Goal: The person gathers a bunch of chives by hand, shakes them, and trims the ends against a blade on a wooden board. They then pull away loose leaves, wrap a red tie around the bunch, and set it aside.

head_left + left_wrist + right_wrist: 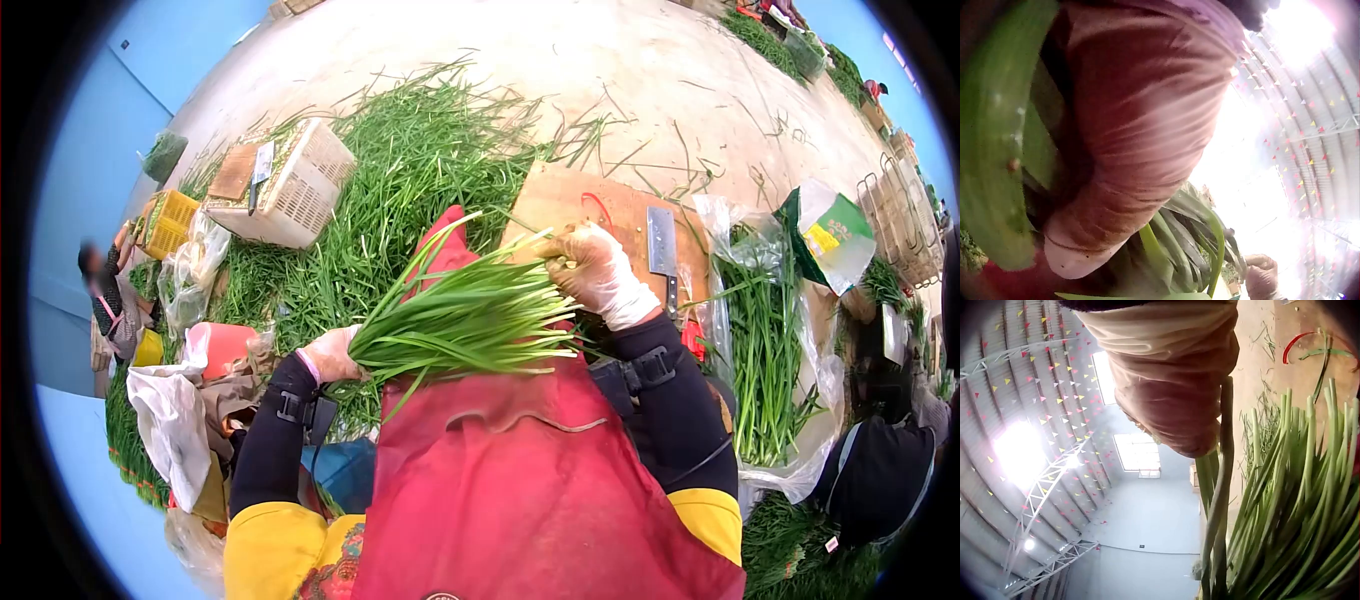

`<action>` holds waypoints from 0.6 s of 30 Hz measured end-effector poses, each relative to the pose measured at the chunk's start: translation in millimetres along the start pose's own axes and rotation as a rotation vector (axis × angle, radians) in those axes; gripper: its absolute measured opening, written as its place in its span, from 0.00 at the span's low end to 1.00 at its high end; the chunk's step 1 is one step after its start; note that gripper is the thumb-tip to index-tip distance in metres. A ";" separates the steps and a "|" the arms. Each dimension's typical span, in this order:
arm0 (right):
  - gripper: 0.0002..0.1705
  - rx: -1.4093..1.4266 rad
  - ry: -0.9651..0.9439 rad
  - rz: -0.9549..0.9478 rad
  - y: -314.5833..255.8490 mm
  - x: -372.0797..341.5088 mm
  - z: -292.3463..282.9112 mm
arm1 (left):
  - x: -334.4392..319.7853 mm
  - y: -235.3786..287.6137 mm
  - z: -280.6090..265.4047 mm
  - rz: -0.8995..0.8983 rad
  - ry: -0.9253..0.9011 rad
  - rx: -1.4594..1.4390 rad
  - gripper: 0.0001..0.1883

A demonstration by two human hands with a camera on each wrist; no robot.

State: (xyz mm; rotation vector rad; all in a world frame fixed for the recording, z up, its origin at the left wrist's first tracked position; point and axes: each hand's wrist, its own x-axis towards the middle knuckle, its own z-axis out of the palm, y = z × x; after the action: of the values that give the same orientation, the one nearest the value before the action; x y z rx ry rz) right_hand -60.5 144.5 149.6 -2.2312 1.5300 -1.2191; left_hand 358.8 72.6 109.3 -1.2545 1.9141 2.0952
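Observation:
A bunch of green chives (470, 315) lies across in front of the red apron (500, 470), pale stem ends to the right. My gloved left hand (337, 354) grips the bunch around its leafy end; in the left wrist view, broad leaves (994, 125) pass close beside the glove. At the stem end, my right hand (597, 277), in a stained pale glove, pinches a few stalks. The right wrist view shows those stalks (1215, 519) set apart from the main bunch (1291, 487).
A wooden board (560, 200) with a cleaver (661, 240) lies ahead right. Loose chives (420, 150) are heaped ahead, by an upturned crate (300, 185) bearing another knife (261, 170). Plastic-wrapped chives (765, 350) lie at right. A person (105, 290) is far left.

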 end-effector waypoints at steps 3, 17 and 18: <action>0.13 0.014 -0.009 0.145 0.7 0.0 -9.6 | 3.8 -14.8 -7.7 -0.004 0.004 -0.140 0.34; 0.07 0.221 0.985 0.428 64.0 -50.4 -189.8 | 5.9 -34.1 -4.3 0.109 -0.004 -0.152 0.31; 0.07 0.271 1.003 0.389 61.3 -46.2 -191.9 | 5.8 -33.5 -3.0 0.120 0.016 -0.128 0.31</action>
State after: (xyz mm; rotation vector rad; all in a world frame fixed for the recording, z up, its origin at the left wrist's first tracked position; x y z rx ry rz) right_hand -244.4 210.9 216.3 -1.0545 1.7694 -2.3682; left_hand 374.0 75.4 78.9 -1.2093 1.9359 2.3073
